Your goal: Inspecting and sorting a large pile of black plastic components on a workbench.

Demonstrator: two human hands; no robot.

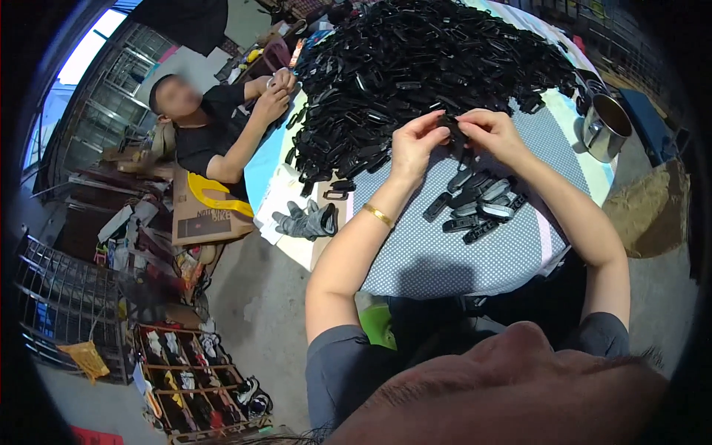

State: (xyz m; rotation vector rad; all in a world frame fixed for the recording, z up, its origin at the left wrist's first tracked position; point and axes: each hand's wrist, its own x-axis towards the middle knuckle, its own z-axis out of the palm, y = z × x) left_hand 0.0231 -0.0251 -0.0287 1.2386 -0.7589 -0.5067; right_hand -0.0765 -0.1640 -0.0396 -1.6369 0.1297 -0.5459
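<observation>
Landmark for all positions: the heap of small black parts on my desk.

Both of my hands are occupied. My left hand pinches a small black piece between thumb and fingers; my right hand pinches the same piece from the other side, so the fingertips of the two nearly meet. The piece is at the near edge of the heap, partly covered by my fingers; its exact shape cannot be made out. Whether it clears the parts behind it, I cannot tell.

Nearer to me than the heap: a small cluster of elongated black parts, some with shiny faces, lying loosely over one another on the patterned cloth. My forearms pass either side of it. A gold bracelet circles my left wrist.

Near the heap's left front corner: grey gloves, crumpled. To the right of the heap: a metal mug, upright, at the desk's rim.

Left of the heap sits a co-worker in a dark top, both hands raised together near the heap's edge; what they hold is too small to identify. Farther left and nearer me than the heap, off the desk: a cardboard box with a yellow curved item on it.
</observation>
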